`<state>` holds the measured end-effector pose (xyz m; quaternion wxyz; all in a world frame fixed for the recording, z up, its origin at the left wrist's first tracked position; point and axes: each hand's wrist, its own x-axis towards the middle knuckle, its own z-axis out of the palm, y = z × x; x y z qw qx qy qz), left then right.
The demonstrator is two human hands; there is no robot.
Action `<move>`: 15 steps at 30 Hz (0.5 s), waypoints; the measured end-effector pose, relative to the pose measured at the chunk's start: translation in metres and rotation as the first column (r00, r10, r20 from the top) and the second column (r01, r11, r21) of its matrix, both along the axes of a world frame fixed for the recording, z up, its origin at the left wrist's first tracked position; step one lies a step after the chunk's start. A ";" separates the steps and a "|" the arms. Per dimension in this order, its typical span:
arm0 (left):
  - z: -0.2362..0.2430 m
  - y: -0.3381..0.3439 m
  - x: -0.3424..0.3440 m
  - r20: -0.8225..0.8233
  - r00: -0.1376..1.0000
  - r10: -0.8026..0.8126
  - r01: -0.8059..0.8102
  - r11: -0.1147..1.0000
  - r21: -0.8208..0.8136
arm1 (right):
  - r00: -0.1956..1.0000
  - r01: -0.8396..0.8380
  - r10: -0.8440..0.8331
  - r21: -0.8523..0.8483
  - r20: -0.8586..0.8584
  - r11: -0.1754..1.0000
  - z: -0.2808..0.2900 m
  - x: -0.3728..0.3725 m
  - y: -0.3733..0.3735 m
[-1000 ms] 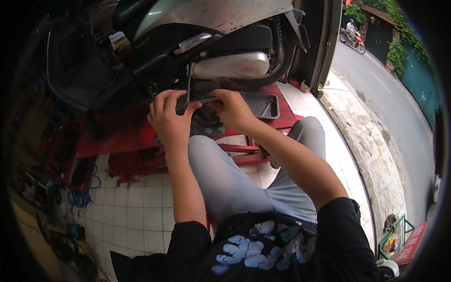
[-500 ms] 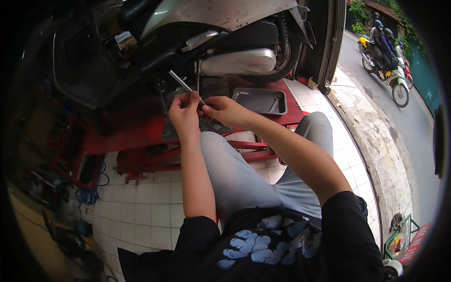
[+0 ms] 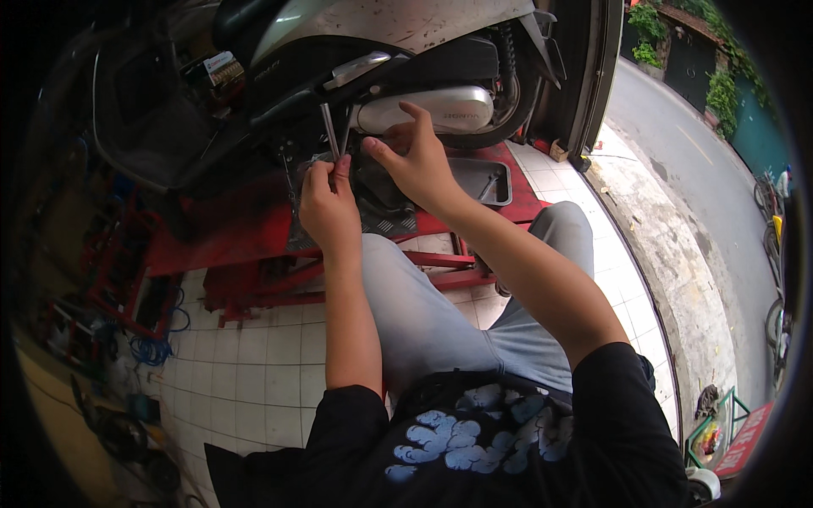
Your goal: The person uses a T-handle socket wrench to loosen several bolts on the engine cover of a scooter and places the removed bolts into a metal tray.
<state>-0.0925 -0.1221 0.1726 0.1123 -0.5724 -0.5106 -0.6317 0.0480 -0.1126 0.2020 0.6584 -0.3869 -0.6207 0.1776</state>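
My left hand (image 3: 331, 207) is closed around the lower end of a slim, shiny metal rod (image 3: 329, 132), which points up and away from me. To its right, my right hand (image 3: 419, 162) is apart from the rod, with thumb and forefinger spread and nothing visible between them. Beyond both hands stands a scooter (image 3: 423, 114) with a silver engine-side cover, a dark body and a pale rear panel. Partly behind my right forearm, a grey metal tray (image 3: 509, 188) holds a small metal tool (image 3: 489, 186).
The scooter stands on a red lift platform (image 3: 212, 224) with red struts below. Blue hose (image 3: 151, 349) lies coiled on white floor tiles (image 3: 246, 372) at left. A red rack (image 3: 127, 279) is near it. On the right, a doorway edge borders the street (image 3: 677, 152).
My right hand has let go of the rod's lower end and moved up and right, its fingers opening. The rod, still in my left hand, has swung more upright. The passing motorbikes are gone.
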 end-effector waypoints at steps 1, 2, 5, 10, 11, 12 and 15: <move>0.001 0.001 -0.001 0.088 0.992 -0.093 0.096 0.995 -0.035 | 0.993 -0.122 0.122 -0.116 -0.005 0.986 -0.008 -0.001 0.003; 0.002 0.002 -0.002 0.178 0.967 -0.182 0.195 0.979 -0.062 | 0.970 -0.239 0.240 -0.229 -0.024 0.944 -0.017 -0.003 0.005; -0.005 0.015 -0.015 0.429 0.777 -0.460 0.497 0.867 0.029 | 0.839 -0.485 0.542 -0.398 0.038 0.779 -0.031 -0.007 0.013; 0.005 0.000 -0.004 0.058 0.963 0.264 -0.270 0.949 0.163 | 0.894 -0.242 0.335 -0.309 0.299 0.920 -0.012 -0.007 -0.002; 0.011 -0.002 -0.003 -0.004 0.942 0.335 -0.324 0.913 0.247 | 0.924 -0.198 0.248 -0.191 0.291 0.961 -0.011 -0.007 -0.003; 0.014 -0.004 -0.002 -0.060 0.912 0.406 -0.366 0.870 0.331 | 0.949 -0.146 0.160 -0.073 0.273 0.987 -0.011 -0.007 -0.005; 0.001 0.016 -0.033 -0.391 0.920 -0.020 0.065 0.993 0.102 | 0.814 0.058 -0.181 0.233 0.552 0.971 -0.005 -0.004 -0.008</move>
